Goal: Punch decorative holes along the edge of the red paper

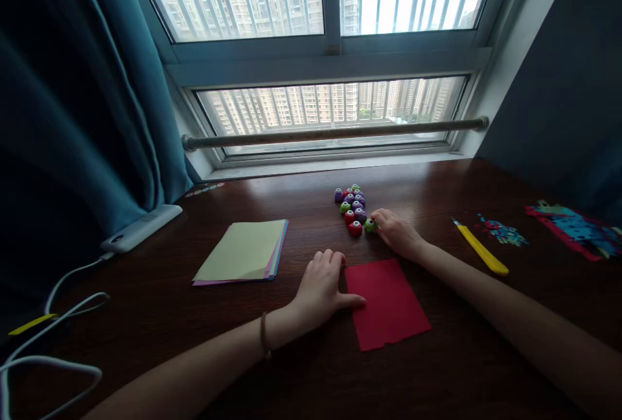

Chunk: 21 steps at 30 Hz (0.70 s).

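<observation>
Left hand (323, 287) by the red paper (389, 303), right hand (391, 229) at a green piece (370, 225)

The person sits at a dark wooden table (311, 368) pushed up to a bright window (335, 105), with a pale rail (335, 135) running across it. The red paper lies flat on the near part of the table, set slightly askew, with a small nick in its near edge. The left hand is loosely open at the paper's left side, palm down, the thumb stretched out over the sheet and the other fingers bent near its far left corner. It has hold of nothing that I can see, and how hard it presses I can't tell.

The right hand reaches beyond the paper, fingers curled and nearly together, the fingertips at the green piece. Whether it is properly pinched I can't tell from here, as the fingers cover part of it. That piece sits at the near right end of a cluster of small knobs (357, 205) in red, purple and green, each with a pale top.

Over to the left lies a stack of coloured paper (243, 251), pale yellow uppermost. On the right are a yellow cutter (481, 248), a scatter of tiny bits (505, 232) near it, and farther right some bright coloured scraps (578, 222). At the far left, a white power strip (143, 227) rests by the blue curtain (140, 115).
</observation>
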Each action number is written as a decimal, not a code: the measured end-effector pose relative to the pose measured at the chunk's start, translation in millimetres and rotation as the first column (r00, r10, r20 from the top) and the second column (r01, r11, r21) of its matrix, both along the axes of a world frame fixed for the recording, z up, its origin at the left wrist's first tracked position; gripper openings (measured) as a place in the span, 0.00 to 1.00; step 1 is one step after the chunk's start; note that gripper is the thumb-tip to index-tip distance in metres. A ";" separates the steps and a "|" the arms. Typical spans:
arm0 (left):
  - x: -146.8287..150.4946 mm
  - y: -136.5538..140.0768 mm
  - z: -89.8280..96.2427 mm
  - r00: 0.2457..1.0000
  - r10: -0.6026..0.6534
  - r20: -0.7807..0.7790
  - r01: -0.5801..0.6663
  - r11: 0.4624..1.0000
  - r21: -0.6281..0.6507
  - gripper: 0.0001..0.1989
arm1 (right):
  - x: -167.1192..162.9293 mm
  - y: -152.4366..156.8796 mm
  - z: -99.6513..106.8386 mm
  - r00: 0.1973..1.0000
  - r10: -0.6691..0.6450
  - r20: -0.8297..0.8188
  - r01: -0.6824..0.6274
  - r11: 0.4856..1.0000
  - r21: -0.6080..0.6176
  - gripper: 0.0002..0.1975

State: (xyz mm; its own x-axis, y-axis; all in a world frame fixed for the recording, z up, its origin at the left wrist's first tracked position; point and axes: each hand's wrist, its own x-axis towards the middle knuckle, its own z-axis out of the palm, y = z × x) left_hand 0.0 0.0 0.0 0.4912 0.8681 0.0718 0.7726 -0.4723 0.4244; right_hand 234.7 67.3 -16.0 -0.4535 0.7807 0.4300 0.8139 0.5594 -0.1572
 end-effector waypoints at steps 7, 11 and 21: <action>-1.6 5.7 1.5 0.998 0.026 0.064 -0.015 0.987 -0.163 0.29 | 21.0 -33.5 4.8 0.978 -0.061 -0.201 0.059 0.998 -0.016 0.13; -3.8 5.9 2.4 0.994 0.043 0.099 -0.022 0.980 -0.199 0.26 | 25.6 -51.8 3.7 0.859 -0.099 -0.502 0.081 0.995 -0.059 0.11; -7.4 0.6 -0.4 0.703 0.340 0.625 0.095 0.825 -0.557 0.13 | 17.5 -65.1 -4.5 0.722 -0.177 -0.669 -0.031 0.958 -0.286 0.14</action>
